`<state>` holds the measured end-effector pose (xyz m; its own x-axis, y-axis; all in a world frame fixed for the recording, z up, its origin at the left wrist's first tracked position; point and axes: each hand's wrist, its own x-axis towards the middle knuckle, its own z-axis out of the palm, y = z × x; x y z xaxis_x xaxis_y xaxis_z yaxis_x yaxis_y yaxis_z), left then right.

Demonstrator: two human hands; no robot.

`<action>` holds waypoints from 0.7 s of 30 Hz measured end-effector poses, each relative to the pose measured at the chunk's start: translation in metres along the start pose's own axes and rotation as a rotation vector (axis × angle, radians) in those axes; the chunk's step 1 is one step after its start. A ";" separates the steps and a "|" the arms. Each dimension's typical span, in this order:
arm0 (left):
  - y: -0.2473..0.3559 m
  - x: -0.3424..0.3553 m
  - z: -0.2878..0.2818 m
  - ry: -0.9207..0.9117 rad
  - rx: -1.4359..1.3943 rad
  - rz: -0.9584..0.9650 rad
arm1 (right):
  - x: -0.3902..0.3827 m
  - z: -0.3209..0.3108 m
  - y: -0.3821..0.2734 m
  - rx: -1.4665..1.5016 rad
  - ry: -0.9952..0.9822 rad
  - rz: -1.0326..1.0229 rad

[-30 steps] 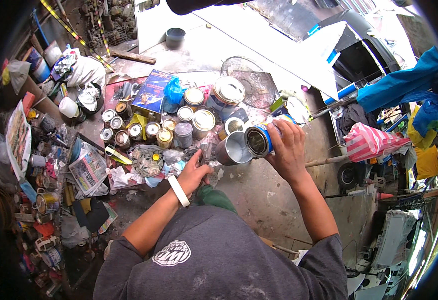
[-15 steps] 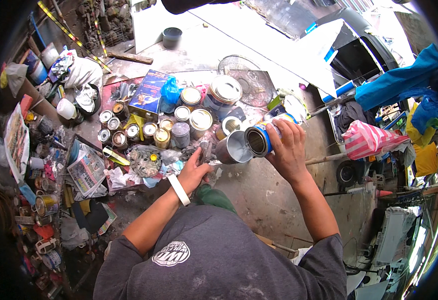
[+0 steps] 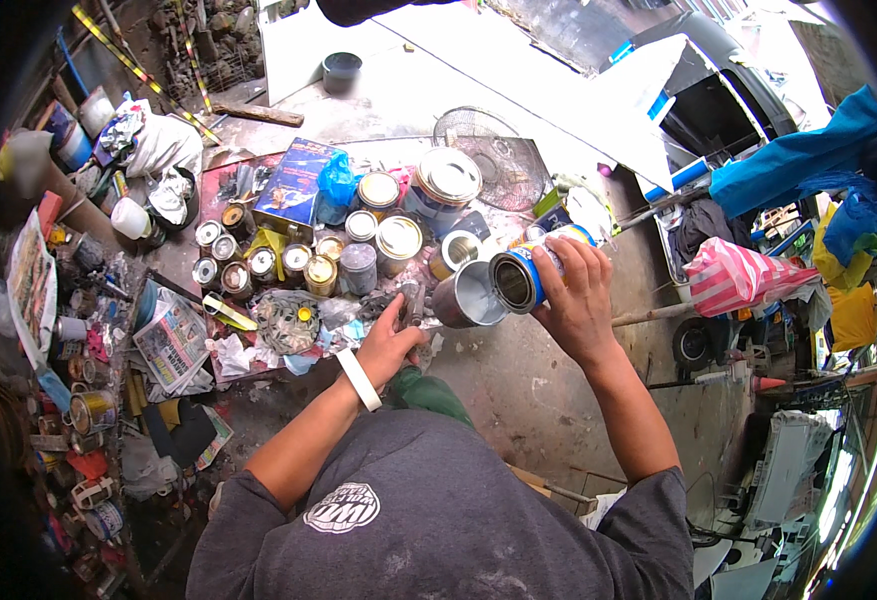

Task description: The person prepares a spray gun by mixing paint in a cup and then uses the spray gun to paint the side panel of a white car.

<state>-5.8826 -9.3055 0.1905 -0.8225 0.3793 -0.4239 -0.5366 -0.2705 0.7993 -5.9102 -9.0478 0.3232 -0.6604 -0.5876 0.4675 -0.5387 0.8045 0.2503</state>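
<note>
My right hand (image 3: 575,295) is wrapped round a blue-labelled paint can (image 3: 524,278). The can is tilted, its open mouth close against the rim of a grey metal cup (image 3: 470,295). Pale grey liquid shows inside the cup. My left hand (image 3: 392,337), with a white band on its wrist, grips a dull grey handle-like part (image 3: 411,303) beside the cup. This looks like the body of a spray gun carrying the cup, though the joint is hard to see. Just beyond the cup stands an open tin (image 3: 458,250).
Several paint tins (image 3: 398,238) crowd the low work surface, with a blue rectangular can (image 3: 300,185) behind. Farther off lies a round wire fan grille (image 3: 498,165). Newspapers (image 3: 171,327) and clutter fill the left side. A striped bag (image 3: 748,272) hangs at right.
Both hands, the paint can and the cup hold almost the same position. The view has shifted very slightly.
</note>
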 end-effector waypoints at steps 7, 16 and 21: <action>-0.001 0.006 0.001 -0.027 -0.028 0.013 | 0.000 -0.001 0.001 0.014 -0.004 0.015; 0.001 0.011 0.009 -0.005 -0.001 -0.010 | -0.006 0.004 0.004 0.036 -0.012 0.059; -0.002 0.018 0.012 -0.006 -0.041 -0.027 | -0.019 0.014 0.005 0.152 -0.036 0.219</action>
<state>-5.8941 -9.2875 0.1862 -0.8068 0.3922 -0.4420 -0.5656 -0.2961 0.7697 -5.9074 -9.0335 0.3036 -0.7865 -0.4059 0.4654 -0.4514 0.8922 0.0153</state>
